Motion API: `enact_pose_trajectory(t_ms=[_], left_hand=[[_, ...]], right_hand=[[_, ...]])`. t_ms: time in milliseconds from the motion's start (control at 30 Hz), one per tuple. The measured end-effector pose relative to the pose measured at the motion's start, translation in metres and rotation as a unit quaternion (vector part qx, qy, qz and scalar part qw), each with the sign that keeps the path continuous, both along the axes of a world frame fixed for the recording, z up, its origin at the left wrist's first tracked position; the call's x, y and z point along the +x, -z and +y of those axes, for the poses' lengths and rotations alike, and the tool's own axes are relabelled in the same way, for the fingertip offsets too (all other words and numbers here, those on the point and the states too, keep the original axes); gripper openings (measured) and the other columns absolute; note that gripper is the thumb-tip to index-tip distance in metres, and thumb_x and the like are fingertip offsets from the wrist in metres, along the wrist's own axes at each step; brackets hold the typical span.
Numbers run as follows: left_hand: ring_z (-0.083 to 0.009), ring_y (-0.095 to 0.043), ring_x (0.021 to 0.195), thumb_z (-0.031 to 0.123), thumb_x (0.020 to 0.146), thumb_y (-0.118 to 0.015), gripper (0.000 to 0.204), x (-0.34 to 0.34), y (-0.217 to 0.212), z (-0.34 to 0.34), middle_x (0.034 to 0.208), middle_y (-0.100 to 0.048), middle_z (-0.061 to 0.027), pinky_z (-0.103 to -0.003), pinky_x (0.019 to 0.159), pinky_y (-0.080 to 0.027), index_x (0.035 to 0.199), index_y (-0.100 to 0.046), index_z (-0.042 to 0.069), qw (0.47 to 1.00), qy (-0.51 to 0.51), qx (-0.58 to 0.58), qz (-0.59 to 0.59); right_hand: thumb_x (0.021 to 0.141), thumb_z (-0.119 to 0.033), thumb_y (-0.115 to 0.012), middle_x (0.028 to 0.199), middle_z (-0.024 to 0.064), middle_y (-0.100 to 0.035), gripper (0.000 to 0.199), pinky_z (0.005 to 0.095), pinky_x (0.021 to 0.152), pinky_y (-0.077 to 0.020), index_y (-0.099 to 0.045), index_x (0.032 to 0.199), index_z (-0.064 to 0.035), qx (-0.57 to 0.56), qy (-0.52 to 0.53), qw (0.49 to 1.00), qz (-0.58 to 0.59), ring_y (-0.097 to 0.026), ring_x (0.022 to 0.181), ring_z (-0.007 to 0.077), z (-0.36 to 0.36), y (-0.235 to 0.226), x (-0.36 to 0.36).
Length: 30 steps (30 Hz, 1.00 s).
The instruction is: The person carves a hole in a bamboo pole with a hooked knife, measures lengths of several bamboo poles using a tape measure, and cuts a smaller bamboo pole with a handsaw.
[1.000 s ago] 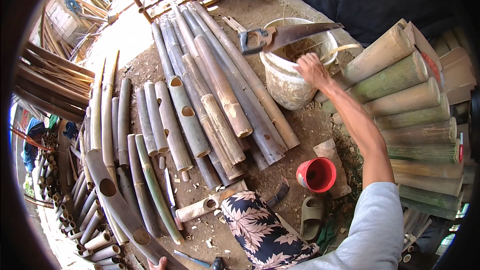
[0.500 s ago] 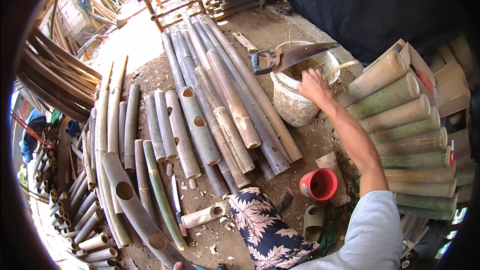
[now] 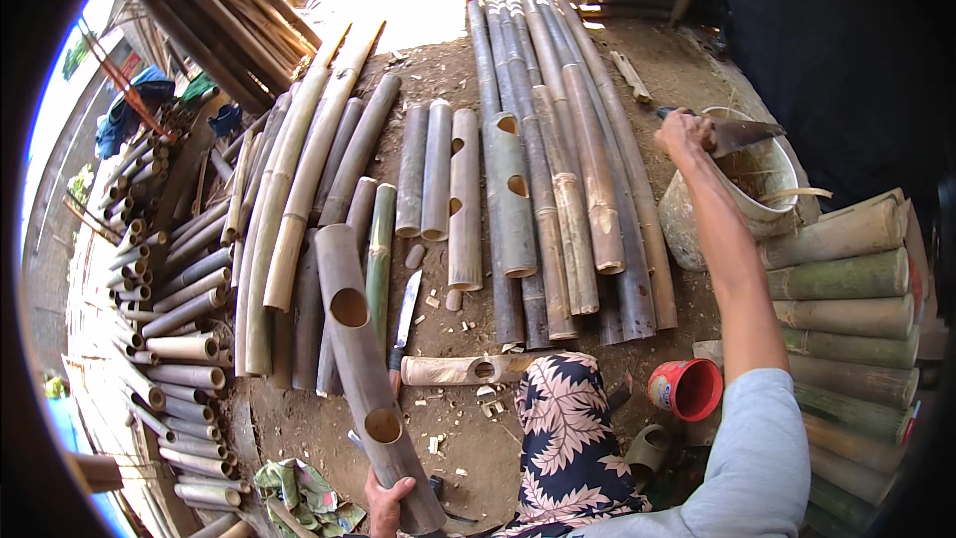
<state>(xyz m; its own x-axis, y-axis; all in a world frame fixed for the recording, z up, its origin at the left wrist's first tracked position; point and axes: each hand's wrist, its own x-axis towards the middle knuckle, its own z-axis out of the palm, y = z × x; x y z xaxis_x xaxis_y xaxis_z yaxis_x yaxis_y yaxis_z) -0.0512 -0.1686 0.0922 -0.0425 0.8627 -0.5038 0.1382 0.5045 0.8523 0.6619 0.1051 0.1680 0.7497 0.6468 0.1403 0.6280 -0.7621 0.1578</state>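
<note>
My left hand [image 3: 386,503] is closed around the lower end of a thick bamboo tube [image 3: 364,367] with two round holes cut in its side. The tube leans up and away from me. My right arm reaches far forward, and my right hand [image 3: 687,136] is wrapped around the handle of a handsaw [image 3: 739,134]. Its blade points right, over the opening of a dirty white bucket [image 3: 681,221]. Near my knee lie a knife [image 3: 405,311] and a short pale bamboo piece [image 3: 448,370] with a hole.
Long bamboo poles [image 3: 607,209] lie side by side ahead, with a holed bamboo tube [image 3: 512,224] on top. Thick cut bamboo [image 3: 841,281] is piled at right, beside a red pot [image 3: 687,389]. Smaller tubes [image 3: 189,376] are stacked at left. Wood chips litter the ground.
My right hand has gone from the bucket's opening to the saw's handle and closed on it. The view has swung left, showing more of my left hand and the tube.
</note>
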Motion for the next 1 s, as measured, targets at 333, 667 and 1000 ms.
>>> enact_pose_trajectory(t_ms=[333,667,1000], left_hand=[[-0.0210,-0.063,0.100,0.033,0.073,-0.084,0.074,0.073,0.088,0.121,0.113,-0.065,-0.0147,-0.034,0.090,-0.051,0.126,-0.051,-0.007,0.983,0.156,0.018,-0.097],[-0.0225,-0.065,0.098,0.037,0.068,-0.087,0.082,0.075,0.147,0.187,0.112,-0.067,-0.0168,-0.035,0.087,-0.053,0.125,-0.051,-0.008,0.978,0.184,0.064,-0.077],[-0.0318,-0.067,0.092,0.036,0.070,-0.085,0.079,-0.068,0.160,0.237,0.103,-0.069,-0.0227,-0.042,0.085,-0.054,0.127,-0.050,-0.007,0.936,0.170,0.154,0.269]], right_hand=[[0.090,-0.019,-0.070,0.102,0.0228,-0.064,0.036,0.0478,0.085,-0.0478,-0.057,0.118,0.0012,0.403,-0.210,0.866,-0.211,-0.061,0.094,0.0410,-0.253,-0.063,-0.123],[0.092,-0.009,-0.058,0.075,0.0045,-0.055,0.022,0.0267,0.061,-0.0447,-0.054,0.108,0.0057,0.504,-0.027,0.845,0.175,-0.054,0.066,0.0120,-0.502,-0.016,-0.380],[0.085,-0.010,-0.070,0.073,0.0078,-0.058,0.021,0.0332,0.060,-0.0445,-0.059,0.100,-0.0018,0.365,0.118,0.919,0.091,-0.054,0.062,0.0183,-0.600,0.033,-0.460]])
